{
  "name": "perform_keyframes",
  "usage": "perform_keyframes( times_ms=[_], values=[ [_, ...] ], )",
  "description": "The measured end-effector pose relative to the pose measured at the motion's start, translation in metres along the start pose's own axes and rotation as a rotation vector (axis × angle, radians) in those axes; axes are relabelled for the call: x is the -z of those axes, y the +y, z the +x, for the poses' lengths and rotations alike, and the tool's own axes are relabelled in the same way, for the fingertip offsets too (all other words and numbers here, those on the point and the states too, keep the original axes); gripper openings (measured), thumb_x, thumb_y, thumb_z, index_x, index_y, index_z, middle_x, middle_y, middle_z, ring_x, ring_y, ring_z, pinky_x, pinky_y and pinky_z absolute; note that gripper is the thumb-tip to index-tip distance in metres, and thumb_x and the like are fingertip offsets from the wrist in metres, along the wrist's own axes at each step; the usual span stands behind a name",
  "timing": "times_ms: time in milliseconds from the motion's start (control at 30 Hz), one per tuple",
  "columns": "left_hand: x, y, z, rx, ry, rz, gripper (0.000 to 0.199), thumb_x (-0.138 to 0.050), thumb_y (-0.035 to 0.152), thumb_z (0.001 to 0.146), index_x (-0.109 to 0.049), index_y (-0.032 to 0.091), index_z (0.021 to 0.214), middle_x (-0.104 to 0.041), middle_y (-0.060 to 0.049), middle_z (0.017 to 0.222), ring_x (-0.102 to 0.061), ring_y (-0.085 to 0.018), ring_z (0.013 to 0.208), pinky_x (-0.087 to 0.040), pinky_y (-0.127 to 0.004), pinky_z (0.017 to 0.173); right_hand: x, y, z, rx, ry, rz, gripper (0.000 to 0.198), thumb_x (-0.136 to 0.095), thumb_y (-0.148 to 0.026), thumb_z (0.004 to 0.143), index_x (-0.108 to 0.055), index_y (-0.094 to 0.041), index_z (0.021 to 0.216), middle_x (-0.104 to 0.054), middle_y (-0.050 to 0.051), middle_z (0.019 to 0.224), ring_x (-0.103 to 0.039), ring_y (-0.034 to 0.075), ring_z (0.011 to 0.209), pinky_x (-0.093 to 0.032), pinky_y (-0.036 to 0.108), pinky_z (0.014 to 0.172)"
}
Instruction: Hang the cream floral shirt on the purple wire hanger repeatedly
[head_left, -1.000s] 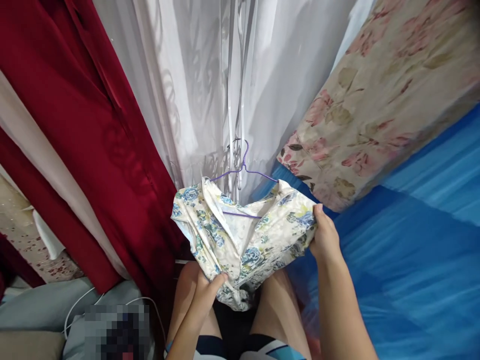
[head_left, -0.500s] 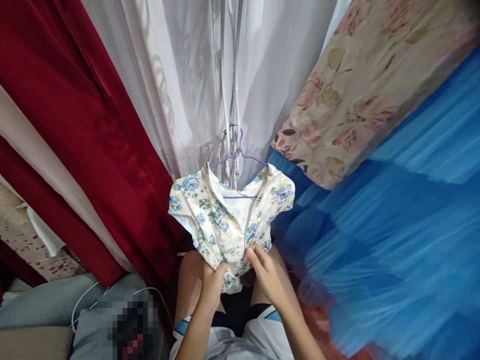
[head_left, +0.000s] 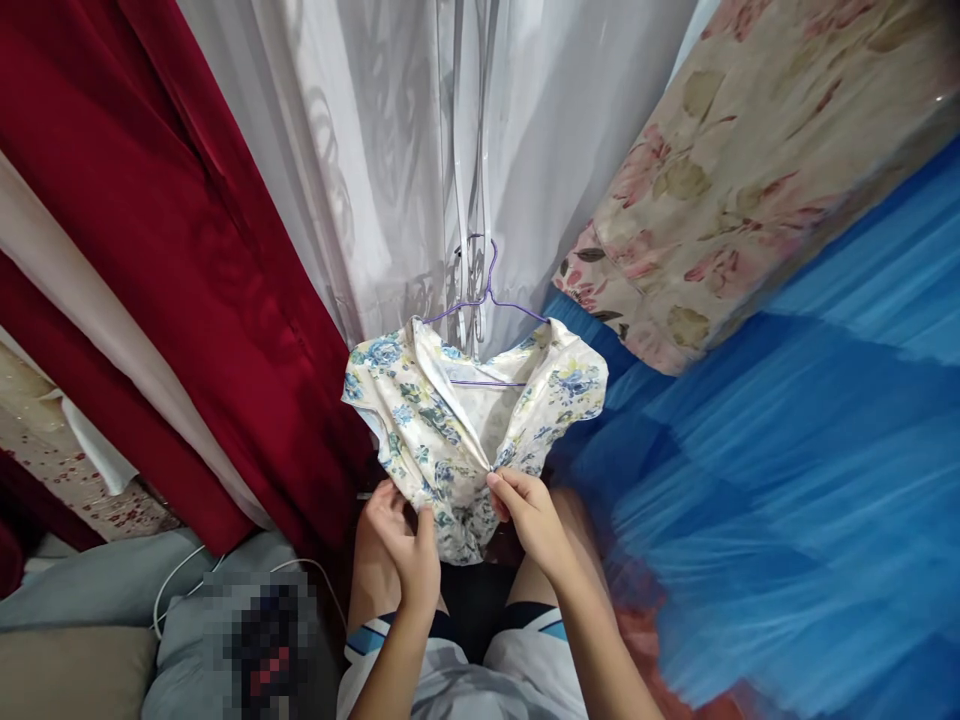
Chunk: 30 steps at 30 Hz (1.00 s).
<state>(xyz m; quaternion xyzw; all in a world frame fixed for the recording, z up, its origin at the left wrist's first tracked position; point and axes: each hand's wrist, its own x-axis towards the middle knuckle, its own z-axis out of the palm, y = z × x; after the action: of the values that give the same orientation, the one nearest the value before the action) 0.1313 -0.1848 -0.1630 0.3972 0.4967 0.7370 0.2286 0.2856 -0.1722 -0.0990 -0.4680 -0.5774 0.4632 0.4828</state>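
Note:
A cream blouse with blue flowers hangs on a purple wire hanger, above my lap. My right hand is closed, with thumb and fingers pinching the front edge at the bottom of the V-neck. At the blouse's lower left side is my left hand, its thumb and fingers apart; the thumb lies close to the cloth, and I cannot tell whether it touches. The lower part of the blouse is bunched between my hands.
White curtain-like cloth with dangling straps hangs ahead. Red cloth drapes at left, with grey cushions and a white cable below. A pink-flowered cloth and blue tulle hang at right.
My left hand has loosened its grip on the blouse's lower edge and moved slightly up and left, fingers spreading. My right hand has moved up to the neckline's lower point.

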Motion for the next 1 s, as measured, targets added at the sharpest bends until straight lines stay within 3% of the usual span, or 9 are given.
perform_keyframes(
  times_ms=[33,100,167,233,333,467,733,900,1000],
  values=[
    [-0.002,-0.001,-0.002,-0.110,0.007,0.038,0.054,-0.067,0.021,0.077,-0.043,0.022,0.125,-0.049,-0.015,0.134,-0.052,-0.026,0.124,-0.042,-0.043,0.105,-0.002,-0.001,-0.001,-0.022,-0.009,0.053,0.044,-0.051,-0.047,0.090,-0.046,-0.021,0.056,-0.043,-0.003,0.049,-0.037,0.013,0.048,-0.029,0.027,0.050],
    [-0.011,0.001,-0.004,-0.202,-0.183,0.106,0.046,-0.068,0.024,0.080,-0.048,0.021,0.121,-0.053,-0.014,0.127,-0.054,-0.026,0.121,-0.042,-0.042,0.105,-0.007,-0.003,-0.004,-0.062,-0.029,0.141,0.043,-0.051,-0.047,0.090,-0.046,-0.021,0.056,-0.042,-0.004,0.044,-0.035,0.012,0.042,-0.026,0.026,0.047],
    [-0.023,0.005,-0.003,-0.139,-0.447,0.115,0.033,-0.061,0.025,0.086,-0.053,0.020,0.117,-0.062,-0.012,0.113,-0.060,-0.023,0.109,-0.046,-0.037,0.097,-0.012,-0.005,-0.005,-0.086,-0.046,0.189,0.042,-0.050,-0.046,0.090,-0.045,-0.022,0.055,-0.042,-0.004,0.040,-0.034,0.011,0.038,-0.025,0.026,0.045],
    [-0.035,0.009,-0.001,-0.076,-0.582,0.110,0.020,-0.055,0.025,0.090,-0.058,0.021,0.109,-0.067,-0.008,0.099,-0.064,-0.020,0.094,-0.049,-0.032,0.087,-0.013,-0.008,-0.004,-0.109,-0.054,0.229,0.041,-0.050,-0.045,0.089,-0.045,-0.022,0.056,-0.044,-0.004,0.038,-0.033,0.011,0.035,-0.024,0.025,0.043],
    [-0.046,0.012,0.003,-0.114,-0.637,0.158,0.004,-0.055,0.023,0.089,-0.058,0.021,0.091,-0.067,-0.006,0.086,-0.064,-0.019,0.084,-0.048,-0.030,0.080,-0.005,-0.015,0.008,-0.198,-0.055,0.400,0.038,-0.053,-0.045,0.086,-0.046,-0.021,0.057,-0.042,-0.005,0.037,-0.028,0.009,0.034,-0.019,0.024,0.041],
    [-0.049,0.011,0.009,-0.177,-0.728,0.275,0.007,-0.053,0.015,0.085,-0.056,0.022,0.085,-0.066,-0.005,0.084,-0.063,-0.019,0.081,-0.047,-0.029,0.077,0.013,-0.035,0.046,-0.269,-0.007,0.561,0.029,-0.060,-0.039,0.077,-0.050,-0.019,0.059,-0.038,-0.006,0.037,-0.023,0.007,0.033,-0.014,0.022,0.037],
    [-0.059,0.004,0.017,-0.353,-0.883,0.554,0.011,-0.051,0.011,0.081,-0.053,0.021,0.086,-0.062,-0.005,0.082,-0.060,-0.019,0.073,-0.044,-0.028,0.068,0.033,-0.102,0.127,-0.160,0.143,0.559,0.019,-0.055,-0.023,0.075,-0.052,-0.017,0.057,-0.040,-0.004,0.040,-0.028,0.005,0.032,-0.014,0.018,0.034],
    [-0.060,-0.005,0.015,-0.416,-1.015,0.723,0.015,-0.053,0.009,0.079,-0.055,0.020,0.089,-0.061,-0.005,0.081,-0.059,-0.020,0.071,-0.042,-0.028,0.064,0.040,-0.123,0.140,-0.091,0.212,0.520,0.020,-0.053,-0.022,0.078,-0.053,-0.016,0.058,-0.042,-0.004,0.041,-0.032,0.005,0.032,-0.018,0.018,0.034],
    [-0.061,0.010,0.028,-0.386,-1.001,0.621,0.013,-0.052,0.014,0.087,-0.057,0.020,0.097,-0.060,-0.002,0.076,-0.058,-0.018,0.069,-0.043,-0.028,0.065,0.036,-0.122,0.133,-0.003,0.213,0.425,0.024,-0.054,-0.027,0.079,-0.053,-0.017,0.057,-0.043,-0.003,0.039,-0.035,0.006,0.032,-0.021,0.019,0.035]
  ],
)
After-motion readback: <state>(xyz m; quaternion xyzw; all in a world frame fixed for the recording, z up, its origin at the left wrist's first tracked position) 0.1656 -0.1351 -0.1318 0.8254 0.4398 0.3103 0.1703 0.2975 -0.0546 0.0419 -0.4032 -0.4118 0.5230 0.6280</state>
